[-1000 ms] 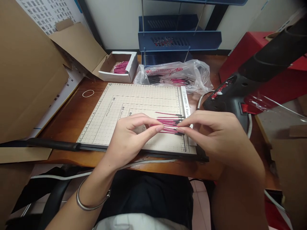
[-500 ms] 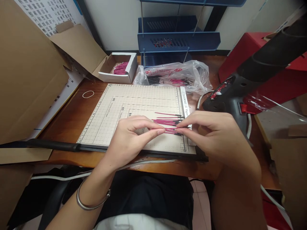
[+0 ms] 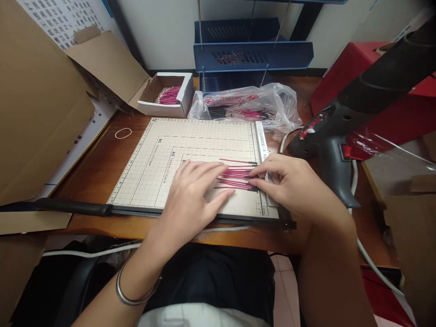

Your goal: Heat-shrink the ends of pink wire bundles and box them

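Observation:
Several thin pink wires (image 3: 235,184) with black ends lie side by side on the cream gridded board of a paper cutter (image 3: 136,181). My left hand (image 3: 190,195) rests over their left ends, thumb and fingers apart. At the black ends, my right hand (image 3: 289,184) has thumb and forefinger close about the wires; whether it pinches one is hard to make out. One wire lies slightly apart at the top of the row.
Behind the board are a white box (image 3: 185,97) of pink wires and a clear plastic bag (image 3: 279,102) with more wires. A black heat gun (image 3: 337,122) stands right, a rubber band (image 3: 123,133) lies left, and a blue rack (image 3: 252,56) is at the back.
My left hand has opened from its pinch on a pink wire and spread over the wires. My right hand has shifted slightly left and lower, near the black ends.

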`<state>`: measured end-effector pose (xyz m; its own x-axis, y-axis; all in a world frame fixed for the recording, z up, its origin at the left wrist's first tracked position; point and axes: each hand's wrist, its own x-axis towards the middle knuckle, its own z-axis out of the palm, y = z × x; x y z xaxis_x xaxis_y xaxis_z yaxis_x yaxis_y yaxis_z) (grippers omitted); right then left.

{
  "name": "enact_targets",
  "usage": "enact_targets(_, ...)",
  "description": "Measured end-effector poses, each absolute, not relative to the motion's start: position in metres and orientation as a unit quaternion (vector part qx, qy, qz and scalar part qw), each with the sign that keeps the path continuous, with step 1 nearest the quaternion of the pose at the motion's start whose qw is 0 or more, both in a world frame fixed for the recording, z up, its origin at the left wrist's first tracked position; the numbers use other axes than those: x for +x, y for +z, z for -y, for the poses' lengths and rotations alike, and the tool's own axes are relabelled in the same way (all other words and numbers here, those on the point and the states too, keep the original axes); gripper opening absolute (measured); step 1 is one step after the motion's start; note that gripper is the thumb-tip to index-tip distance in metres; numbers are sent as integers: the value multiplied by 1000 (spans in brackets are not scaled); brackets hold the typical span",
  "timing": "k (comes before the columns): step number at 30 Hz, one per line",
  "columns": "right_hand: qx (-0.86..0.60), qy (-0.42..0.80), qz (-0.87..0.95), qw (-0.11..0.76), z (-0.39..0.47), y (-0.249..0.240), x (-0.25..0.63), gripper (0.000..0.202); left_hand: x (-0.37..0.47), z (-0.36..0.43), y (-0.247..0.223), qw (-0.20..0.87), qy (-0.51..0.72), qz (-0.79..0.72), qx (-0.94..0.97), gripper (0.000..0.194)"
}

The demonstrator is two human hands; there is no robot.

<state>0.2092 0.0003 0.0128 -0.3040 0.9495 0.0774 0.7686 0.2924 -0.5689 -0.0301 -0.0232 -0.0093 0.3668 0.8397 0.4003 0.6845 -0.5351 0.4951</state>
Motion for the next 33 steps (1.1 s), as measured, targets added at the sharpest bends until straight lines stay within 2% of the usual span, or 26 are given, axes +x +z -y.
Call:
enact_targets(8, -582, 222, 739, 256, 4, 15, 221, 16, -6, 44, -15, 24, 221, -440, 870, 54)
enact_targets(20, -571, 261, 749, 210, 7, 13, 217, 16, -4, 47, -18, -5, 223, -442, 869, 53)
enact_targets(23, -593, 251, 722, 251, 9, 8, 217, 16, -3, 49, -20, -19, 216, -440, 871, 53)
enact_targets(29, -676, 179, 612, 369, 16, -7, 208, 30, 9, 52, -24, -31, 213, -435, 874, 55)
enact_targets(33, -687, 240, 571, 380, 25, -14, 199, 43, 21, 54, -27, -25, 229, -433, 871, 61)
